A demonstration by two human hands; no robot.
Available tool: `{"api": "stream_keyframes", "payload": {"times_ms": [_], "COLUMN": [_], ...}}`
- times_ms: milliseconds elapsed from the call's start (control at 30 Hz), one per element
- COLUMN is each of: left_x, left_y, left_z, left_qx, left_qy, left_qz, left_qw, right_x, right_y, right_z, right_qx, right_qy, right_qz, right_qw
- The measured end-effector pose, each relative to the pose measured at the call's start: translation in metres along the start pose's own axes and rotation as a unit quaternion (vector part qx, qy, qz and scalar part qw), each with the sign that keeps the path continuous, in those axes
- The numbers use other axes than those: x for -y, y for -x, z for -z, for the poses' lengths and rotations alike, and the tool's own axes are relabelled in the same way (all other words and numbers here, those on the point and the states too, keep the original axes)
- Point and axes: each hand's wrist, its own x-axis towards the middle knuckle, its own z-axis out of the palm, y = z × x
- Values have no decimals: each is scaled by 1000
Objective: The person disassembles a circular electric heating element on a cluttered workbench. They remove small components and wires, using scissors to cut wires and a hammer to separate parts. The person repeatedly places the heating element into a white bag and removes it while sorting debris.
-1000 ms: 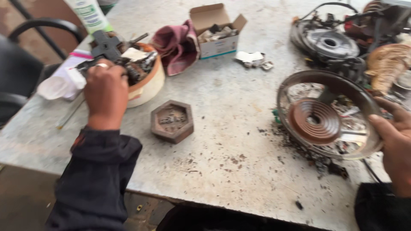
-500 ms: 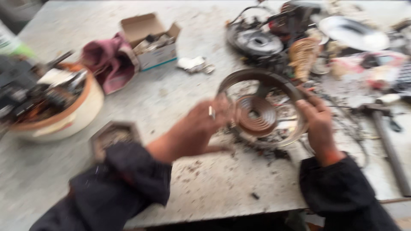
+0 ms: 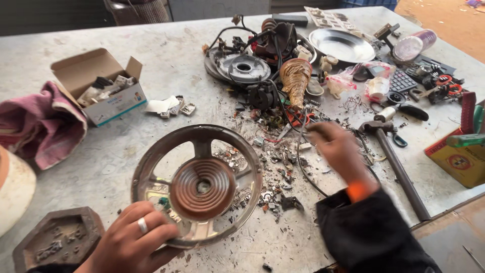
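Worktable surface of pale grey stone (image 3: 151,45) is occupied almost edge to edge with dismantled appliance parts. Near its front edge, left of centre, lies the round metal frame with three spokes and a rust-brown spiral coil at its hub (image 3: 198,186); it rests flat on the table amid loose metal scrap. The frame is judged rigid and moderately heavy, and its rim is likely sharp or gritty in places. The central coil is judged the fragile part and is best left untouched; a hold is best taken on the outer rim or on a spoke.

The left hand (image 3: 134,241), with a ring on one finger, is closed on the lower rim of the frame, fingers curled over its edge. The right hand (image 3: 337,149) hovers above the scrap to the right of the frame, apart from it; it is blurred, and whether anything is pinched between its fingers cannot be told.

A crumpled pink cloth (image 3: 38,126) lies at the left edge, and an open cardboard box of small parts (image 3: 98,86) is set just beside it. A long-handled hammer (image 3: 396,164) lies to the right of the right hand. A dark hexagonal metal block (image 3: 55,240) sits at the front left corner, near the left hand.
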Motion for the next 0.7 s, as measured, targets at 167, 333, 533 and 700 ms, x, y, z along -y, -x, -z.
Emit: {"api": "stream_keyframes", "payload": {"times_ms": [167,333,533,700], "left_x": [2,-1,-3,-5], "left_y": [5,8,18,18], "left_z": [4,5,15,17], "left_qx": [-2,-21,-23,-38], "left_qy": [32,38,24,20], "left_qz": [4,4,5,-6], "left_qw": [999,999,999,999], "right_x": [-48,-66,-39,0], "right_y": [-1,-2,1,1], "right_z": [42,39,44,-2], "right_qx": [-29,22,-55,168], "right_qy": [268,290,255,-31], "right_qz": [-33,-71,-94,1], "right_qw": [963,954,961,985]}}
